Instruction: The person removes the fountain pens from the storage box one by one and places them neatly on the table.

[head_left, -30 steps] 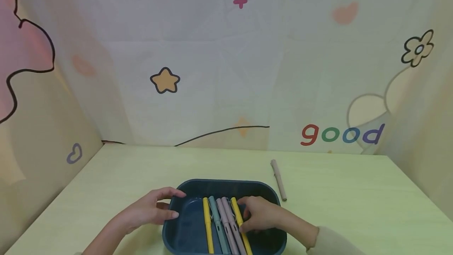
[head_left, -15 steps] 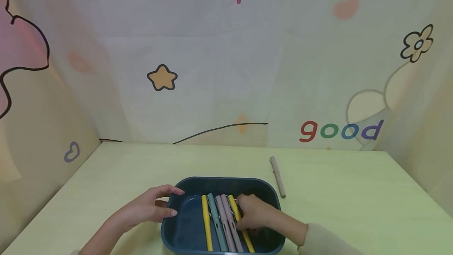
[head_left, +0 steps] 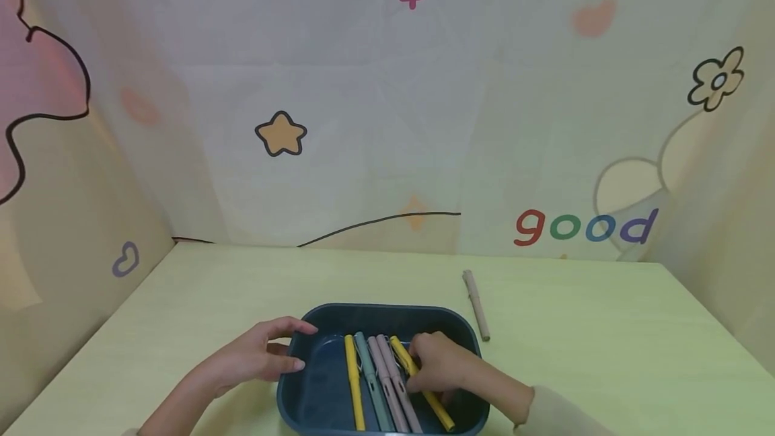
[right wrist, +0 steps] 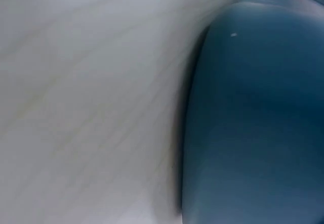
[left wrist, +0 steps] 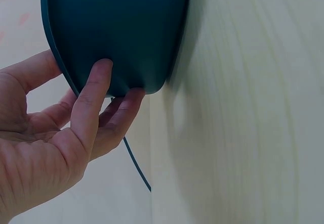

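Note:
A dark blue tray (head_left: pixel 321 389) stands on the table near its front. My left hand (head_left: pixel 257 354) holds its left end, fingertips over the rim; in the left wrist view other fingers (left wrist: pixel 91 97) press on the outer wall. Inside the tray my right hand (head_left: pixel 445 362) pinches a yellow pen (head_left: pixel 440 412), which slants with its lower end to the right. Left of it lie two lilac pens (head_left: pixel 393 392) side by side, a teal pen (head_left: pixel 374 385) and another yellow pen (head_left: pixel 354 382). The right wrist view has only the tray's outer wall (right wrist: pixel 253 118), with the right hand out of sight.
A beige-grey pen (head_left: pixel 476 306) lies on the pale table (head_left: pixel 575 328) behind the tray's right corner. A printed cloth backdrop (head_left: pixel 363 86) rises along the table's back and sides.
The right-hand yellow pen has swung away from the lilac pens, its lower end moving right under my right hand. My left hand stays at the tray's end.

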`<state>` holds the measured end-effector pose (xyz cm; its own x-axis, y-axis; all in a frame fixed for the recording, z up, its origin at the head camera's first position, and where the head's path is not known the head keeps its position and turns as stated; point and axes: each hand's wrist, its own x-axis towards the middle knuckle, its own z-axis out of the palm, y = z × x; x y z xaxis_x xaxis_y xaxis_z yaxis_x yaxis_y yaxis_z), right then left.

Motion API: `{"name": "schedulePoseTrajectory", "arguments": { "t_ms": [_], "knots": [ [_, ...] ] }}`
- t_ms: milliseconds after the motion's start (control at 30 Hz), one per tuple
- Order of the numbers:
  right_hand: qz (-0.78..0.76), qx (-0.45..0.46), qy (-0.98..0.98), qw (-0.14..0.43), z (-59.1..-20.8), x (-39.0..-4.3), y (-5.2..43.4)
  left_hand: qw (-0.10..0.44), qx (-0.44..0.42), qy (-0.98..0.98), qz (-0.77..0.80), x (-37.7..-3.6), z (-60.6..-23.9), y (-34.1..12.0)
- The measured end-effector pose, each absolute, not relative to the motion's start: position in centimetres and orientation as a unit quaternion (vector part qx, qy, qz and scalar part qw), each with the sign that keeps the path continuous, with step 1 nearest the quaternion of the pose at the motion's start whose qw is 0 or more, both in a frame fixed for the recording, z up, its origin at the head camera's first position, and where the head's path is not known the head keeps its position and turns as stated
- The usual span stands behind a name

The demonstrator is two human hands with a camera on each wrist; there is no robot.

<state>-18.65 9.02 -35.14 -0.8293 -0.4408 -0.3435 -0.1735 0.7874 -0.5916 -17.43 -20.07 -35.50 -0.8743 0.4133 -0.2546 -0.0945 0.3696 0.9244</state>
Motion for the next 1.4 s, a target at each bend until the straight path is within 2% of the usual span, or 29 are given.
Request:
{"name": "schedulePoseTrajectory", "arguments": {
  "t_ms": [600,967,1133,1400],
  "knots": [
    [-0.355,-0.187,0.885,0.236,-33.8,-18.6,10.3,0.233,0.100,0.793,0.553,-17.4,-35.6,-20.1],
    [-0.385,-0.231,0.878,0.167,-32.6,-18.9,11.9,0.234,0.114,0.786,0.561,-17.4,-35.5,-20.1],
    [-0.423,-0.248,0.858,0.152,-32.3,-19.1,12.7,0.233,0.107,0.789,0.559,-17.3,-35.6,-20.3],
    [-0.461,-0.232,0.849,0.114,-31.7,-19.4,14.2,0.231,0.117,0.786,0.561,-17.5,-35.7,-20.2]
  ]
}}
